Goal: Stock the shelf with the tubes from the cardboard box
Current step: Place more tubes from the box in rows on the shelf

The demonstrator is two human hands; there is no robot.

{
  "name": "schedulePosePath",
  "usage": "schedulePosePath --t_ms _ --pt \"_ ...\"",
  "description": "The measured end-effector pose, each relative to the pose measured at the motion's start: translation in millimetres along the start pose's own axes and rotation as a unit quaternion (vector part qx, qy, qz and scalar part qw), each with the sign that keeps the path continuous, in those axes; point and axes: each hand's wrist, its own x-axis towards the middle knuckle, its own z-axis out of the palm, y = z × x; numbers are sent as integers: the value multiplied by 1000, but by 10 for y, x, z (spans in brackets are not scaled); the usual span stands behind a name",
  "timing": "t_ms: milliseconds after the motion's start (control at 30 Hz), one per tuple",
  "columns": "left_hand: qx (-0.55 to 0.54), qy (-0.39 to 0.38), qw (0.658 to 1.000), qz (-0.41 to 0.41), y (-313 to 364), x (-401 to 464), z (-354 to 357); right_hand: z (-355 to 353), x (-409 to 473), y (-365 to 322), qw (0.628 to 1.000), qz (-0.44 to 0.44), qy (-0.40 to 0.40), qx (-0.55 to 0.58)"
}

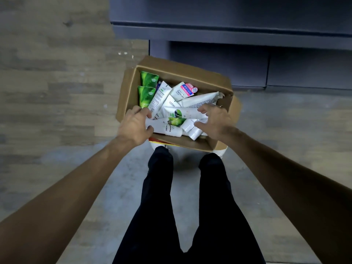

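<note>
An open cardboard box (182, 72) stands on the floor in front of my feet, filled with several tubes. Two green tubes (147, 86) lie at its left side; white tubes fill the rest, one with a pink label (187, 90). My left hand (136, 126) grips the end of a white tube marked FRESH (167, 128) at the box's near left. My right hand (215, 121) reaches in from the right with curled fingers around a white tube with a green picture (182, 112); the grip is partly hidden. The dark shelf unit (228, 33) stands just behind the box.
The floor (57, 92) is grey-brown wood-look planks. My legs in black trousers (182, 197) stand right behind the box, white shoe tips (222, 150) under its near edge. The shelf's dark base panels (266, 67) run along the right behind the box.
</note>
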Motion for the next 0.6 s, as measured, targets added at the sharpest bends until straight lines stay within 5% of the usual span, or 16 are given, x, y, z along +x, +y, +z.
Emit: schedulePosePath --t_ms 267,600 --pt "42 -81 994 57 -91 258 155 252 251 -39 990 -58 -11 -130" --pt "253 -136 948 134 -116 434 231 375 447 -85 965 -98 8 -244"
